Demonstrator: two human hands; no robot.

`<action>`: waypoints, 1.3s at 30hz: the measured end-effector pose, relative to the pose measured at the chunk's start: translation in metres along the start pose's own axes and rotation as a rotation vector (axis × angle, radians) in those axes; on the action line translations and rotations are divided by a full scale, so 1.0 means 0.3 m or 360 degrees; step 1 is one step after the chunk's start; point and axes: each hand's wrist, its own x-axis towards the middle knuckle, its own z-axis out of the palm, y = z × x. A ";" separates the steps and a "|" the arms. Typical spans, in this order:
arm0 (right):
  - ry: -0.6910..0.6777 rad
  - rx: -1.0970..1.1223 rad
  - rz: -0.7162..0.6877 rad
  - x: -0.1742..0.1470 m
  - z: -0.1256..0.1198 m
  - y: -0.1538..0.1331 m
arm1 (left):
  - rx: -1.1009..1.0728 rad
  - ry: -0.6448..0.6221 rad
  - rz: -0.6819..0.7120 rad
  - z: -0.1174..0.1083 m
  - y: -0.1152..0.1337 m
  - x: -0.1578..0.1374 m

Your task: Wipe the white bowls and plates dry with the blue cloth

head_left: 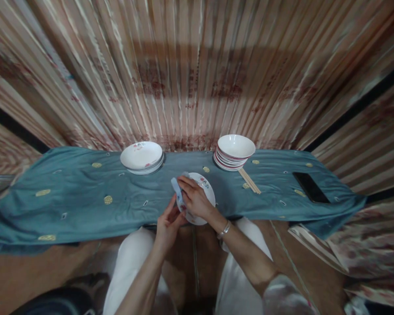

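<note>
Left hand [170, 222]: your thumb and fingers are closed on the near-left rim of the white floral plate [209, 192].
Right hand [194, 199]: your fingers bend over the pale blue cloth [176, 187], gripping it against the plate's left side; the fingertips' exact hold is hidden.
Plate's place: between your hands, its right part showing past your right hand; you cannot tell from here whether its underside touches the table.
Near edge: the front of the teal tablecloth [82, 192] runs close by your left hand, and the plate's near rim reaches it.
Side room: tablecloth stretches well out to the left of your grip.
Beyond, left: the plate stack [142, 162], apart from your hands.
Beyond, right: the bowl stack [233, 153], with chopsticks [249, 180] beside it.
Far right: the dark phone [310, 187], well apart.
</note>
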 end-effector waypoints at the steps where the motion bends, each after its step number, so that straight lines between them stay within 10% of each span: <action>1: 0.0002 0.0046 0.0014 -0.012 0.002 -0.007 | 0.0010 -0.0002 0.0002 0.001 0.001 0.001; 9: 0.0099 0.0566 0.0257 -0.080 0.008 -0.031 | 0.0006 -0.0052 0.0023 -0.007 -0.009 0.014; 20: -0.0543 0.0998 0.0417 -0.129 -0.054 0.035 | -0.0134 0.0059 -0.0071 -0.028 -0.004 0.004; 30: -0.0909 -0.0046 0.0494 -0.168 -0.155 0.126 | -0.0029 0.0113 -0.0084 0.014 0.026 0.009; 39: -0.0365 -0.0751 0.0594 -0.116 -0.132 0.157 | 0.0025 0.0095 -0.0076 0.029 0.030 0.015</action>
